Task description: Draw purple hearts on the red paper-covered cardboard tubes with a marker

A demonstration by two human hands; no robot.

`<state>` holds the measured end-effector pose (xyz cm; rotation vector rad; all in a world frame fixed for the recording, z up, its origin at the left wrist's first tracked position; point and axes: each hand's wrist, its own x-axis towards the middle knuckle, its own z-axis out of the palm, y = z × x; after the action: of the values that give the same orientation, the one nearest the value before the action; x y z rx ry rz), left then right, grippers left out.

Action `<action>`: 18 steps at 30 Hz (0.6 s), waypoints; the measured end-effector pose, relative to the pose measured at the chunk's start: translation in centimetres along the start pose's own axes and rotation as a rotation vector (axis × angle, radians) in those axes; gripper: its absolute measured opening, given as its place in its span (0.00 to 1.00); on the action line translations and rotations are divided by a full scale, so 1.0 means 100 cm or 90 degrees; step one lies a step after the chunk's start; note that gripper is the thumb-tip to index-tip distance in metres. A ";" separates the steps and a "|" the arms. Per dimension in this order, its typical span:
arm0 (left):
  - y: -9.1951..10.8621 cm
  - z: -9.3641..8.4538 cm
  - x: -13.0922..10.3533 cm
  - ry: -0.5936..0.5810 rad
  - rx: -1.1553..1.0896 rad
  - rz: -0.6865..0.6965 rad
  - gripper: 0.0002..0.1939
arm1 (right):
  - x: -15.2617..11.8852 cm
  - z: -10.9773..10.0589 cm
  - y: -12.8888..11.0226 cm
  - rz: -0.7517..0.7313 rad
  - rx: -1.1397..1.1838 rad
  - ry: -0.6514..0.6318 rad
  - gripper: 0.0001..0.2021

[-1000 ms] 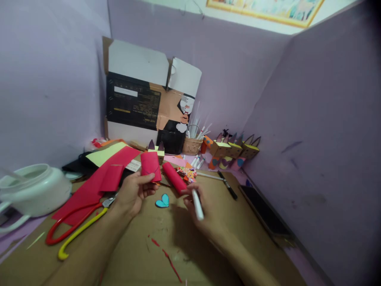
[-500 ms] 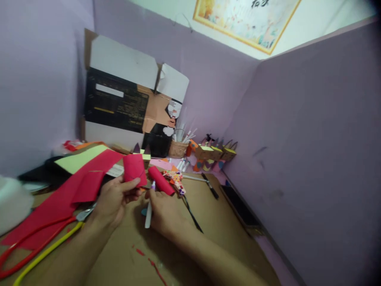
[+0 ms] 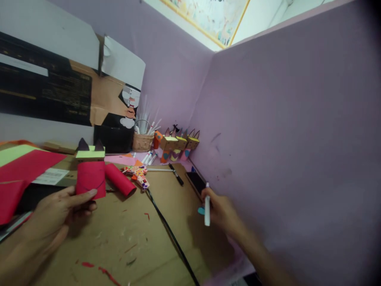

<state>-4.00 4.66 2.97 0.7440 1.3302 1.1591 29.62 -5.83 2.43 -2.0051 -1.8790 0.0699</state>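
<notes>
My left hand (image 3: 70,204) pinches the lower edge of a red paper piece (image 3: 91,174) between thumb and fingers. A dark curved line is drawn across the red paper. Off to the right, my right hand (image 3: 222,208) grips a white marker (image 3: 207,210) that stands nearly upright, its purple end at the top. A small teal oval (image 3: 201,211) shows beside the marker; whether the hand holds it I cannot tell. Past that hand lies a dark phone-like slab (image 3: 195,182) along the wall. Beside the held paper rests a red paper roll (image 3: 120,180).
Behind the red paper stands a small box figure (image 3: 90,154) with dark ears. A wicker basket (image 3: 143,142) of markers and several box figures (image 3: 169,143) line the back. A patterned piece (image 3: 138,174), black strip (image 3: 171,232) and black pen (image 3: 176,174) lie on the cardboard (image 3: 166,258).
My right hand has moved away from the red paper to the right, still with the marker. The view has swung right, and the scissors have left it. My left hand keeps the paper.
</notes>
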 end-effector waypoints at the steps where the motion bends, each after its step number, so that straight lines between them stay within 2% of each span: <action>1: -0.002 0.000 0.000 -0.005 0.011 -0.008 0.07 | -0.005 -0.007 0.014 0.025 -0.047 0.001 0.10; 3: -0.006 -0.001 -0.001 -0.043 0.024 -0.011 0.08 | -0.013 -0.015 0.034 0.044 -0.115 -0.019 0.11; 5: -0.010 -0.002 0.000 -0.046 0.030 -0.013 0.09 | -0.017 -0.016 0.046 0.049 -0.154 -0.037 0.10; 9: -0.020 -0.005 0.005 -0.082 0.052 -0.047 0.05 | -0.018 -0.012 0.056 0.072 -0.185 -0.051 0.10; 12: -0.026 -0.006 0.010 -0.111 0.063 -0.039 0.05 | -0.015 -0.012 0.061 0.088 -0.175 -0.027 0.09; 15: -0.027 -0.004 0.012 -0.094 0.067 -0.041 0.06 | -0.010 -0.016 0.055 0.085 -0.044 0.044 0.03; 16: -0.026 -0.003 0.011 -0.093 0.070 -0.051 0.07 | -0.009 -0.017 0.047 0.074 0.050 0.070 0.02; 18: -0.024 0.002 0.006 -0.102 0.080 -0.072 0.08 | -0.009 -0.014 0.022 0.059 0.305 0.099 0.07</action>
<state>-3.40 4.49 0.53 0.8234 1.3016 0.9133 32.05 -7.10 2.77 -1.7085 -1.4988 0.3447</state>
